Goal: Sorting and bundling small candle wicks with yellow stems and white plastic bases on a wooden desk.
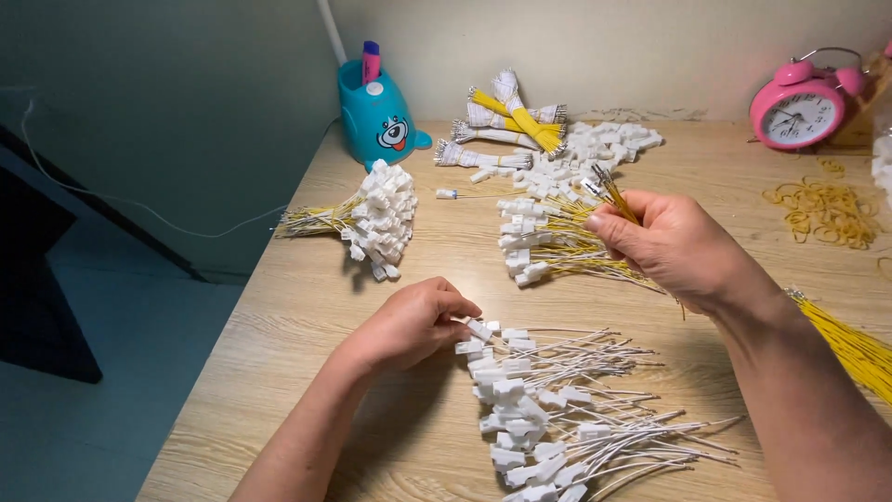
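Head view: a person's two bare hands work over a cluttered bench, seen from above.
Table: a wooden table (307,307) with pale, straight grain and a matte top, set against a plain wall.
White-wire pile: white leads with connectors (557,409) lie fanned at the near centre; thin stiff wires point right, blocky white plastic plugs stack on the left.
Yellow-wire pile: yellow leads with white plugs (548,244) lie spread behind it, under the right hand.
Bundled batch: a tied bundle of yellow leads (372,218) sits far left, its plugs bunched into a knobbly white cluster.
Loose yellow wires: a sheaf of bare yellow wires (850,349) runs off the right edge beside the right forearm.
Right hand: the right hand (674,246) is raised above the yellow pile, fingers closed around a few yellow wires (613,193) whose metal tips stick up past the thumb.
Left hand: the left hand (413,321) rests knuckles-up on the table, fingers curled and pinching the top plugs of the white pile.
Pen holder: a glossy teal pen holder (376,116) with a cartoon face stands at the back.
Alarm clock: a round pink alarm clock (799,110) with twin bells stands far right.
Rubber bands: thin yellow rubber bands (825,209) lie in a loose tangle near the clock.
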